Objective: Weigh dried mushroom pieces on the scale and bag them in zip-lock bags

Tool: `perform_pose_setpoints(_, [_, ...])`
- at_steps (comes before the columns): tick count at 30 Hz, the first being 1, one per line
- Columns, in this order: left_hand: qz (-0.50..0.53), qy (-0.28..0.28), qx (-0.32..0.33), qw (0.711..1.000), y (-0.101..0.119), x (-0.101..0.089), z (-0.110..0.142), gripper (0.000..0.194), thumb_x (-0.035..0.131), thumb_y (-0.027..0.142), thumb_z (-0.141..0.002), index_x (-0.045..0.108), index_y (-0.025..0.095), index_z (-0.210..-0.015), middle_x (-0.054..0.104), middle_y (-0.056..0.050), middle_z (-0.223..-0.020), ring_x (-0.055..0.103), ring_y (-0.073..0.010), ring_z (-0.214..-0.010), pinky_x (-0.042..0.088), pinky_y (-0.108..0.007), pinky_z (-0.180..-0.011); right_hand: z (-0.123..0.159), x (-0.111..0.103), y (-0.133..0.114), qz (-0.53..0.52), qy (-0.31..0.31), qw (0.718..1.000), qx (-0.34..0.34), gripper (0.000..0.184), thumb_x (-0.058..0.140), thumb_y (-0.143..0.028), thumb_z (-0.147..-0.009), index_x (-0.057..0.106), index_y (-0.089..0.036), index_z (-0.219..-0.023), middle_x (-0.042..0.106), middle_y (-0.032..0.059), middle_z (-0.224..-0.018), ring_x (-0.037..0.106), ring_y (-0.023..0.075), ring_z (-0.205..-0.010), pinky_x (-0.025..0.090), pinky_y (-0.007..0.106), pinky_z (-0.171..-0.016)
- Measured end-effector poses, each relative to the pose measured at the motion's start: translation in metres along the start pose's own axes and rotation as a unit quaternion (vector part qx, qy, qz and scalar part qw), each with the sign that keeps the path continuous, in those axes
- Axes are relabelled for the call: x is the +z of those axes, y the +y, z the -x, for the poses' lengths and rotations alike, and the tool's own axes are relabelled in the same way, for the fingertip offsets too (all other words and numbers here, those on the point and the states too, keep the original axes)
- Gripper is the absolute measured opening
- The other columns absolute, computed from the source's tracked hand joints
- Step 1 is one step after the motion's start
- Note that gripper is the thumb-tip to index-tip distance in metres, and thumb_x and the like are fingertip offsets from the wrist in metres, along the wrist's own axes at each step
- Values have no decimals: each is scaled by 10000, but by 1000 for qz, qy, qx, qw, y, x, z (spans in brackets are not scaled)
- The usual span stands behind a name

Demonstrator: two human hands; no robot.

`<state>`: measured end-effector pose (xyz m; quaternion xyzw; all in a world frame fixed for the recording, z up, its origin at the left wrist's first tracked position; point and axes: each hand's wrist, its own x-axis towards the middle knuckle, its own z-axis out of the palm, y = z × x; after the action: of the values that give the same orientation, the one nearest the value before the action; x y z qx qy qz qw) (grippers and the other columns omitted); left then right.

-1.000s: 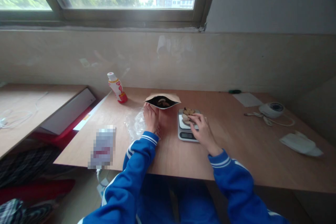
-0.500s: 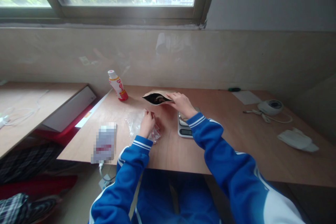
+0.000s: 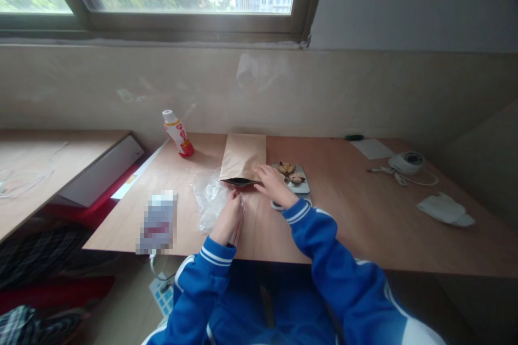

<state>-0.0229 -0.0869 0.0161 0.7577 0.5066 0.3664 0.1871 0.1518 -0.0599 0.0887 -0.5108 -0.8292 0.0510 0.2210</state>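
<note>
A brown paper bag (image 3: 244, 156) lies on the table with its dark-lined mouth partly open toward me. My right hand (image 3: 275, 186) rests at the right corner of that mouth, fingers spread and stretched out. Left of it, my left hand (image 3: 230, 214) is closed in a pinch on a clear plastic bag (image 3: 210, 199) with a red strip along its edge. Just beyond my right wrist stands a small kitchen scale (image 3: 302, 187), bearing several brown dried pieces (image 3: 287, 168) that look like mushroom slices. My right forearm and hand cover part of the scale.
A white-and-red bottle (image 3: 178, 133) stands at the back left. A blurred-out phone-like item (image 3: 157, 222) with a cable lies at the front left edge. Farther right are a white camera-like device (image 3: 407, 163), a sheet of paper (image 3: 371, 149) and a crumpled white cloth or bag (image 3: 445, 209).
The paper bag went from being held up by my right hand to lying flat, mouth toward me. My right fingers have spread, and the pieces on the scale now show. My left hand stays on the plastic bag.
</note>
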Motion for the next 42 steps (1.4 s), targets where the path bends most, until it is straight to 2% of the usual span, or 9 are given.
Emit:
perform_pose_setpoints(5, [27,29,-59,997,12,-3,10,181,443,140,-819,572,165,-695,588,-61,-805,558,-182,-722,490,-361,-712,60,28,-49,-159,133,975,75,318,465,-199,-896,517,-185,-1209,570,121,-1168,514,245,-1124,432,445,-989])
perform_pose_setpoints(10, [166,114,-76,977,59,-17,7,142,527,260,-858,646,184,-866,648,-53,-896,609,-195,-894,474,-352,-838,86,43,-62,-274,241,899,241,366,486,-291,-881,466,-175,-1227,543,147,-1186,537,251,-1071,460,460,-931])
perform_pose_setpoints(16, [318,213,-163,909,97,-16,2,255,602,380,-828,636,178,-978,673,-65,-985,637,-195,-924,500,-334,-830,87,12,-50,-479,81,842,232,302,501,-430,-883,641,-173,-956,693,84,-945,646,205,-837,518,341,-760])
perform_pose_setpoints(24, [270,288,-119,911,106,-1,4,253,582,353,-855,544,183,-1039,583,-76,-1048,592,-188,-983,488,-356,-884,91,-15,-49,-484,136,828,249,265,584,-425,-834,681,-196,-925,730,72,-889,683,217,-821,536,328,-715])
perform_pose_setpoints(28, [206,147,35,967,103,-2,14,305,533,286,-889,518,226,-1187,547,-99,-1173,530,-219,-1125,462,-382,-940,90,-20,-36,-506,176,791,296,251,709,-424,-723,673,-184,-786,721,53,-757,675,201,-699,525,305,-634])
perform_pose_setpoints(30, [209,52,90,972,100,-1,18,468,570,287,-868,439,251,-1316,515,-115,-1276,505,-235,-1183,468,-383,-942,89,-22,-31,-520,175,780,302,278,755,-429,-674,632,-180,-695,704,40,-701,651,181,-639,507,288,-595])
perform_pose_setpoints(33, [211,12,103,972,96,5,21,617,599,292,-852,335,267,-1409,502,-122,-1333,507,-239,-1203,458,-388,-959,87,-27,-29,-536,172,777,281,322,783,-435,-642,587,-180,-649,678,18,-665,615,153,-600,483,262,-563])
perform_pose_setpoints(38, [199,64,44,977,94,11,20,432,546,304,-886,494,261,-1313,651,-63,-1076,616,-182,-934,490,-327,-839,82,-34,-26,-541,139,793,242,336,771,-472,-650,617,-174,-667,624,-10,-595,556,121,-498,459,245,-479])
perform_pose_setpoints(42, [209,181,-45,960,98,2,14,353,537,350,-889,588,231,-1218,649,-66,-1053,600,-170,-892,477,-300,-810,83,-38,-12,-556,155,751,320,420,784,-545,-574,586,-182,-651,601,-25,-557,549,120,-430,475,250,-410])
